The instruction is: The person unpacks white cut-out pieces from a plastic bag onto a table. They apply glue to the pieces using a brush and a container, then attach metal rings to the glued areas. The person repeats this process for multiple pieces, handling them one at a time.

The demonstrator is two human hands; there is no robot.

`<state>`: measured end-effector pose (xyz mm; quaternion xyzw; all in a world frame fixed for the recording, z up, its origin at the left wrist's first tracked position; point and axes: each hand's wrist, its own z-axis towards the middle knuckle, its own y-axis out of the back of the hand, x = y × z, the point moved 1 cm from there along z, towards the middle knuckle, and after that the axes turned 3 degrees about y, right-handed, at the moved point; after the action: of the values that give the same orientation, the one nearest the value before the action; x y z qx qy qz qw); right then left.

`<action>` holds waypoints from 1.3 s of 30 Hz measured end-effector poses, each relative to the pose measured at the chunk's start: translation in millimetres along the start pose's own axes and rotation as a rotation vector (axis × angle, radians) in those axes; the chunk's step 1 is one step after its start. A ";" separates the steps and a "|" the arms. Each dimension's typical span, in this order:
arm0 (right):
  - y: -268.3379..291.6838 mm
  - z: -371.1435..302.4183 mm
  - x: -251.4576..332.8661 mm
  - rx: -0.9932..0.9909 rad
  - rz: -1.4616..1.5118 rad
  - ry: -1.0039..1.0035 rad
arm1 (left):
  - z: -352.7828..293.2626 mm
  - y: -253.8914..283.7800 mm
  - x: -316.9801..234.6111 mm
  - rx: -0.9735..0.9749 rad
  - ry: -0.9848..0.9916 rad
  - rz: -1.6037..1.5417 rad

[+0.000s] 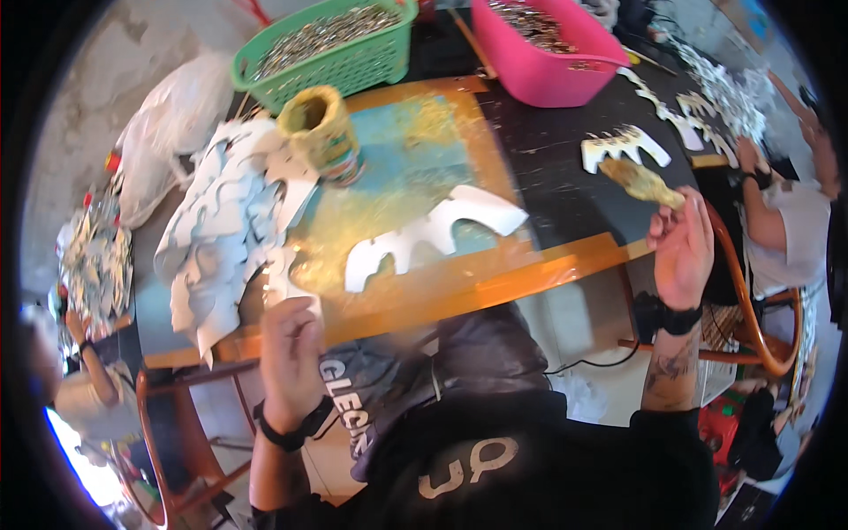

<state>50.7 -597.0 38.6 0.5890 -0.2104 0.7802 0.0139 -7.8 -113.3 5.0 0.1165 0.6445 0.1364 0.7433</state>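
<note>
My right hand (685, 256) is raised at the table's right edge. Its fingers grip a brush (642, 183) thickly crusted with yellow-brown glue. At the table's front left, my left hand (293, 358) has bent fingers at the edge of a white scalloped cut-out piece (281, 276). That piece lies beside an overlapping pile of similar white cut-outs (212, 234). Another scalloped white piece (428, 231) lies flat on the glue-smeared blue board (402, 150), between my hands. A glue-crusted tin (322, 137) stands upright on the board's left side.
A green basket (327, 57) and a pink basket (552, 62), both full of small shiny parts, stand at the back. Another scalloped piece (623, 148), with small parts along its edge, lies on the black tabletop (565, 194). Orange tape (495, 287) lines the front edge. People sit on both sides.
</note>
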 end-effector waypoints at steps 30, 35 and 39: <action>72.0 -19.5 -8.3 -0.397 0.271 0.101 | 131.3 -266.1 -113.1 0.482 -0.856 0.791; 106.6 -35.5 -11.4 -0.429 0.266 0.120 | 147.1 -319.4 -100.3 0.406 -0.821 0.870; 119.2 -35.8 -10.2 -0.441 0.211 0.120 | 158.2 -314.2 -122.8 0.526 -0.679 0.969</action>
<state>-11.0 -690.9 -15.8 0.4991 -0.4346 0.7461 0.0733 149.1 -450.2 31.6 0.6090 0.2599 0.2496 0.7065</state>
